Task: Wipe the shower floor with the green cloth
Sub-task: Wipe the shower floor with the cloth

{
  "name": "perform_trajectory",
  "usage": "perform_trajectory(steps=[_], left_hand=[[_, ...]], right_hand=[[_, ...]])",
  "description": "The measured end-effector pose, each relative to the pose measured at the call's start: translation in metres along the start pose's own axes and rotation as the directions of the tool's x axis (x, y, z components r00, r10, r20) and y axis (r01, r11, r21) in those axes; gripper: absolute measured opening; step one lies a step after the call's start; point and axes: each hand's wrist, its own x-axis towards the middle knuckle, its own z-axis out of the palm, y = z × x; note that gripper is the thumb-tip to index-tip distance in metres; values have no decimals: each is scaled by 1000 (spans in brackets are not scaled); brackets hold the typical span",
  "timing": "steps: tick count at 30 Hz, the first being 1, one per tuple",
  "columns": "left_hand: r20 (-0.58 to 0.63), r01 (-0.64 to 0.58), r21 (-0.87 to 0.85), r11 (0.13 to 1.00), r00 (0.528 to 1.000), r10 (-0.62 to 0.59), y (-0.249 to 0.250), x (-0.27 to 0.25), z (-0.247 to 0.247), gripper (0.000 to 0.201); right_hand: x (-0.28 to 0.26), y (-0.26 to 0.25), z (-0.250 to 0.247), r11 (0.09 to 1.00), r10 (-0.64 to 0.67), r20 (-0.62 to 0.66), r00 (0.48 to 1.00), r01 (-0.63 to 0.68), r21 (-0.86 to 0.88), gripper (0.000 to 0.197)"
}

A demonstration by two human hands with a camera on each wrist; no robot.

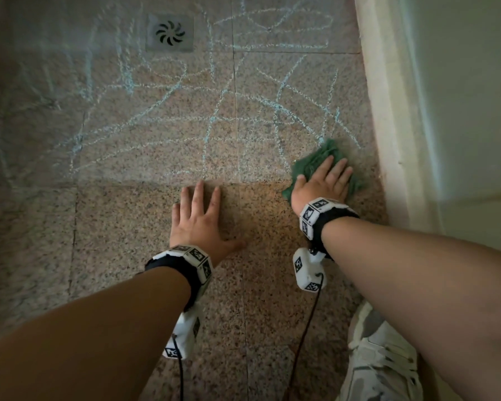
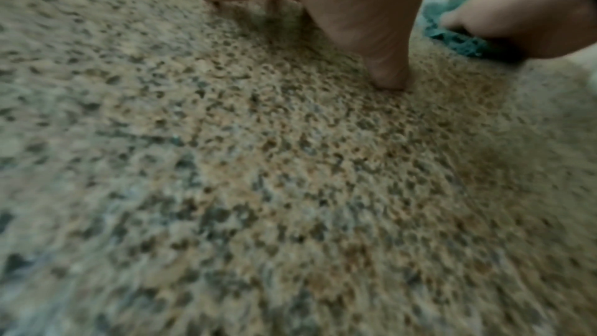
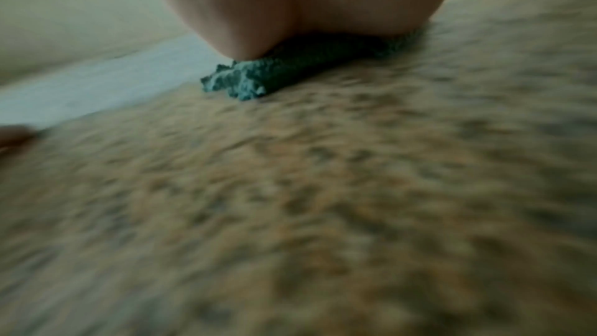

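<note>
Beside the right-hand curb (image 1: pixel 388 117), your flat, straight-fingered right hand (image 1: pixel 323 180) presses the green cloth (image 1: pixel 318 160) to the shower floor (image 1: pixel 156 215) unpinched, so it may slip or bunch, missing chalk lines (image 1: pixel 168 117); left hand (image 1: pixel 198 219) braces flat, holding nothing.

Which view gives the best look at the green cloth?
The head view: the green cloth shows from above, flattened under the right hand beside the pale curb. The right wrist view catches only a blurred bunched edge; the left wrist view, a sliver.
</note>
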Motion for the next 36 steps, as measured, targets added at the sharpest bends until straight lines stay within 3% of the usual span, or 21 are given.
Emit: perform_trajectory(steps=[2, 5, 7, 8, 10, 12, 16, 18, 20, 24, 26, 28, 31, 33, 36], left_hand=[[5, 11, -5, 1000, 1000, -11, -6, 0, 0, 125], [-4, 16, -40, 999, 1000, -16, -7, -1, 1, 116], [-27, 19, -60, 998, 999, -21, -7, -2, 1, 104], [-32, 17, -66, 998, 999, -19, -8, -2, 1, 102], [-21, 4, -71, 997, 1000, -5, -10, -2, 1, 109], [-5, -11, -58, 998, 1000, 10, -14, -1, 1, 121], [11, -20, -25, 999, 1000, 21, -15, 0, 1, 126], [11, -15, -22, 1000, 1000, 15, -14, -1, 1, 125], [22, -13, -22, 1000, 1000, 13, -13, -1, 0, 125], [38, -3, -24, 1000, 999, 4, -10, -2, -3, 126], [40, 1, -21, 1000, 999, 0, -10, -1, -3, 127], [48, 4, -20, 1000, 999, -3, -10, -1, -3, 128], [36, 2, -40, 999, 999, -1, -8, -1, -3, 121], [6, 1, -57, 998, 1000, -1, -8, -2, -3, 109], [4, 2, -59, 998, 1000, -2, -9, -3, -3, 112]], right_hand=[[-18, -32, 7, 971, -229, 67, 971, 233, -60, 78], [-64, -64, 29, 802, -570, 173, 803, 590, -92, 76], [-84, -67, 42, 718, -657, 240, 715, 690, -88, 73], [-86, -64, 43, 702, -665, 259, 701, 705, -104, 72], [-79, -52, 38, 685, -663, 265, 700, 710, -163, 72], [-65, -34, 28, 737, -599, 251, 761, 646, -198, 73], [-30, 19, 1, 911, -271, 197, 942, 317, -264, 82], [-14, 38, -10, 961, -129, 150, 980, 161, -225, 91], [-7, 42, -12, 979, -69, 123, 990, 90, -180, 94], [-17, 23, 0, 992, -77, 92, 993, 86, -94, 87], [-26, 12, 3, 980, -147, 113, 983, 160, -116, 85], [-43, -1, 10, 922, -308, 145, 940, 333, -199, 83], [-80, -21, 28, 791, -547, 210, 811, 582, -189, 80], [-96, -28, 38, 750, -608, 246, 755, 648, -135, 77], [-94, -23, 38, 735, -622, 247, 743, 663, -143, 74]])
